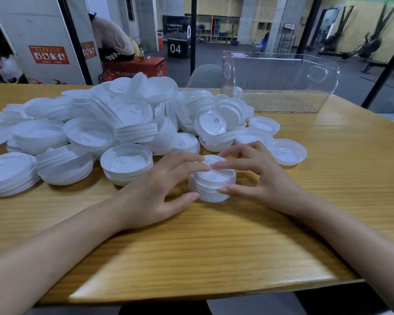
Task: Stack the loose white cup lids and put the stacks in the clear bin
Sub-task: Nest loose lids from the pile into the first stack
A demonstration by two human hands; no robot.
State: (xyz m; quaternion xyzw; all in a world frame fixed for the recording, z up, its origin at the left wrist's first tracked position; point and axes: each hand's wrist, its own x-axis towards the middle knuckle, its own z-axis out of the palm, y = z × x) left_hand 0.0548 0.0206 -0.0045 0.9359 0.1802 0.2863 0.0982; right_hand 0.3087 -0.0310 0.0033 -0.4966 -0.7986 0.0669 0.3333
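View: head, looking down over the table (214,246); we have only this one.
Stack: short stack (212,180) of white lids, upright on the table, directly in front of us, between the two hands.
Left hand (159,189): fingers curled over the stack's top, thumb against its near-left base; we count it as holding the stack.
Right hand (257,178): forefinger laid on the top lid, thumb against the stack's right side, other fingers raised and bent; it is also pinching the stack.
Pile (100,123): loose lids and part-stacks heaped across the left and centre of the table, just behind the hands.
Stray lids (286,152): a few singles lying rim-up to the right of the pile, between the stack and the bin.
Bin (280,83): clear and ribbed, at the far right of the table, well apart from the stack; we see no stacks in it.
Bearing: the bin lies beyond and to the right of the hands, its long axis running left to right.
Nearer hand: the right, in our judgement, so the carry would suit it.
Progress: early, we judge; most lids are unsorted.
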